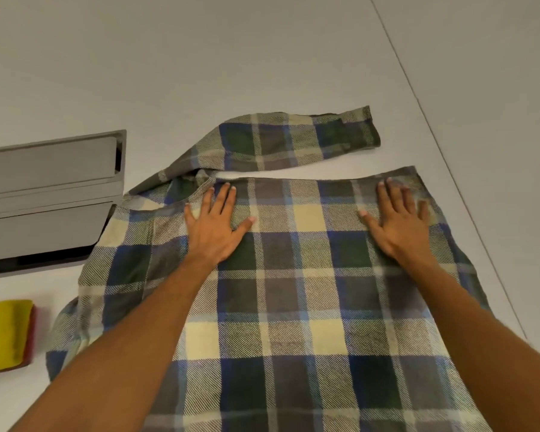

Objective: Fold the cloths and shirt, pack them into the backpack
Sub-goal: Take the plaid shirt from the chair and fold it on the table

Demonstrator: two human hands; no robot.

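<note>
Plaid shirt (pixel 293 291) lay flat at the desk's (pixel 262 57) near edge, one sleeve (pixel 293 138) trailing toward the far side. Left hand (pixel 215 226) and right hand (pixel 399 226) pressed palm-down on it, fingers spread, pinching nothing. Folded yellow cloth (pixel 3 335) sat near the left edge. Risk: the loose sleeve could bunch and skew the fold.
</note>
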